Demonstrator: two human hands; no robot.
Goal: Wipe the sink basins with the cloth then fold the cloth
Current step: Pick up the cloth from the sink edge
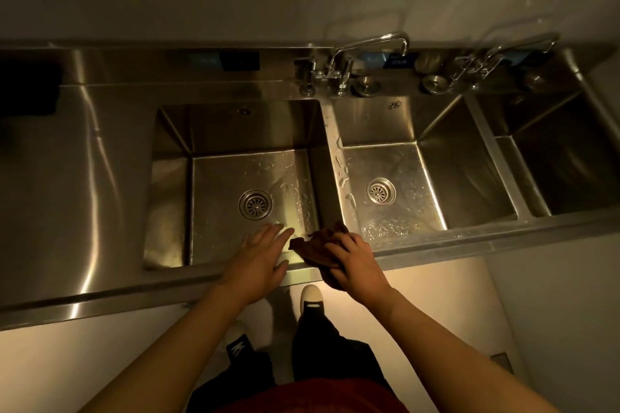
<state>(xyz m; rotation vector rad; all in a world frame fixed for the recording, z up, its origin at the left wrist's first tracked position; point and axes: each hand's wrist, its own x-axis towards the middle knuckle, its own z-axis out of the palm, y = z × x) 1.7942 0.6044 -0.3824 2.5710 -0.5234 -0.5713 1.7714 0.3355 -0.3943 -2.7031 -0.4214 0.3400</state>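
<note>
Cloth point(318, 250) sits bunched in right grip point(352, 261) on the front rim betw. both basins, left basin point(174, 204) nearer; left grip point(260, 255) flat, empty, just beside it.

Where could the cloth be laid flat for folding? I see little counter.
The steel drainboard left of the left basin is bare, bordered behind by a dark object. The back ledge around the faucets and strainer plugs is crowded.

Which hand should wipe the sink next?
Probably the right hand: it already grips the brown cloth at the front rim, by the divider between the basins. The left hand is open and holds nothing.
</note>
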